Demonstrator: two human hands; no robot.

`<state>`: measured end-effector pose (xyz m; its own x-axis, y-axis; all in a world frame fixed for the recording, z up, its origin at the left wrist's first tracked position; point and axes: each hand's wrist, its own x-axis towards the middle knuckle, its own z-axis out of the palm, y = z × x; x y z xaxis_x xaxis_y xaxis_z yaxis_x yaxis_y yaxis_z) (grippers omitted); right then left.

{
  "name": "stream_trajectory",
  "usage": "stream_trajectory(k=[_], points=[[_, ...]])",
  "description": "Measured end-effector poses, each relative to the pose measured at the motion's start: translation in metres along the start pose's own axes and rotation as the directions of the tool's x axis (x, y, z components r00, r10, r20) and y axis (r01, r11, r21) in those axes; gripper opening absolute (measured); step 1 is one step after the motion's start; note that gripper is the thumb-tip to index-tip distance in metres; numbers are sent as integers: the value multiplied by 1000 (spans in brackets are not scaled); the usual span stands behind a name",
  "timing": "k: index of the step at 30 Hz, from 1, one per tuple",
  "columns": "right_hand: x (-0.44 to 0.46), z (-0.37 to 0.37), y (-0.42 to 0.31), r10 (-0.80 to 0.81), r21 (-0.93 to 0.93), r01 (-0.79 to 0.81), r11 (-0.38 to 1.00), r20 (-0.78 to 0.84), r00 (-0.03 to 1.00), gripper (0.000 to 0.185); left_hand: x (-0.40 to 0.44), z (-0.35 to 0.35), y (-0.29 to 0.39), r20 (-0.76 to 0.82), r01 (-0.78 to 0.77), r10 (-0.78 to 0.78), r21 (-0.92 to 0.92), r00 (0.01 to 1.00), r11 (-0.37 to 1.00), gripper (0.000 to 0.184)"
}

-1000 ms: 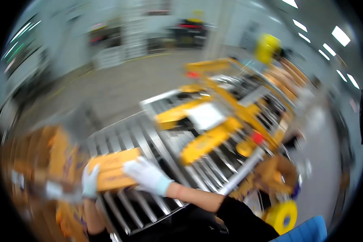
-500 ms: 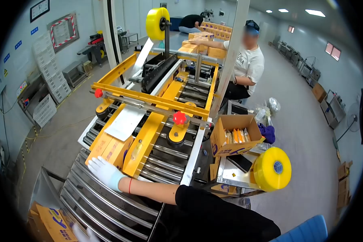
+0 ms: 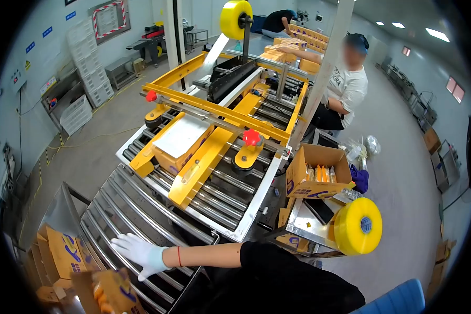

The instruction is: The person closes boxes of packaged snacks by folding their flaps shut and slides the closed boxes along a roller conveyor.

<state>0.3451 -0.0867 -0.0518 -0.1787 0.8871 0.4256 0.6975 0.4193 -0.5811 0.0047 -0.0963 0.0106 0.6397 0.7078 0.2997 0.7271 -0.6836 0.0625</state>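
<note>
My right hand (image 3: 140, 255), in a white glove, is stretched out over the curved roller conveyor (image 3: 121, 209) with its fingers spread and nothing in it. My left hand is out of view. An open carton (image 3: 110, 293) with orange packets inside is tilted at the bottom left, below my right hand. Farther off, a closed carton (image 3: 168, 163) lies between the yellow guides of the taping machine (image 3: 209, 149). A white plate (image 3: 181, 137) covers most of its top.
Flattened or open cartons (image 3: 63, 251) stand at the lower left. On the right, a metal stand (image 3: 310, 226) bears an open box of packets (image 3: 319, 157) and a yellow tape roll (image 3: 357, 226). A co-worker (image 3: 350, 83) sits beyond the machine; another person (image 3: 278, 22) bends at the back.
The closed carton has moved deeper under the white plate. My right hand has come off it and back over the near rollers. An open carton has appeared at the bottom left; my left hand has left the view.
</note>
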Motion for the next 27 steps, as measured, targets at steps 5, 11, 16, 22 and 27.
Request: stream_trajectory(k=[5,11,16,22,27], points=[[2,11,-1,-340,-31,353,935,204,918,84,48,10,-27,-261,-315,243,-282,934,906,18],[7,-19,2,-127,497,-44,867,307,943,31,84,60,-47,234,349,-259,-634,937,690,23],[7,-16,2,-8,522,-104,847,208,978,32,100,105,-44,-43,191,-311,-707,949,681,33],[14,11,9,75,420,-155,894,202,977,42,111,97,-29,-133,202,-283,-431,950,879,23],[36,-9,-5,-211,-325,171,930,-93,973,70,123,118,-14,-456,278,-323,-164,829,946,33]])
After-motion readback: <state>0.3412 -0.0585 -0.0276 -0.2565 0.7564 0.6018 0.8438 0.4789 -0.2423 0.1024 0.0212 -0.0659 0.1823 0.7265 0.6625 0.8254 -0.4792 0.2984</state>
